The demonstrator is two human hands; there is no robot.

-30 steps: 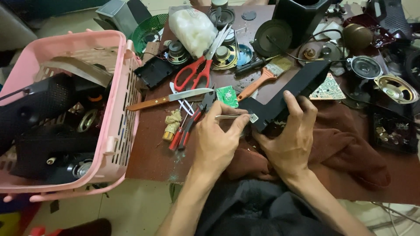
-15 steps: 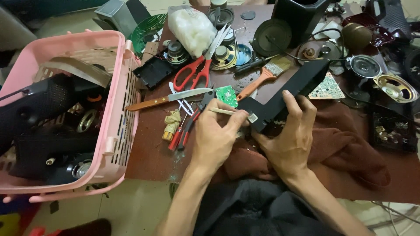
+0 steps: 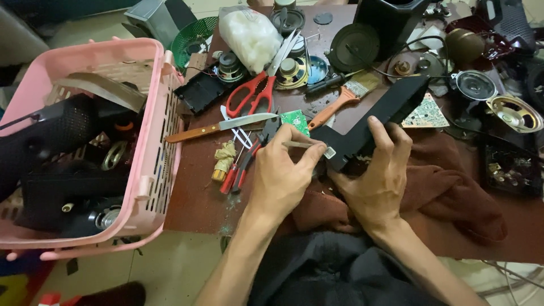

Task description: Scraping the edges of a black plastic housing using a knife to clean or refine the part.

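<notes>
My right hand (image 3: 378,180) grips a long black plastic casing (image 3: 378,116) that lies slanted across the brown table (image 3: 195,201), its near end over a dark red cloth (image 3: 447,187). My left hand (image 3: 281,175) pinches a thin metal tool (image 3: 309,147) whose tip rests at the casing's near end. A small green circuit board (image 3: 294,119) lies just beyond my left fingers. Pliers with red handles (image 3: 241,164) lie to the left of that hand.
A pink basket (image 3: 153,141) with black speaker parts stands at the left edge. A kitchen knife (image 3: 221,127), red scissors (image 3: 252,93), an orange-handled brush (image 3: 340,99), loose speaker cones (image 3: 510,113), a white bag (image 3: 252,37) and another circuit board (image 3: 425,116) crowd the far table.
The thin tool in my left hand has shifted slightly at the casing's end. My right hand keeps its hold on the casing.
</notes>
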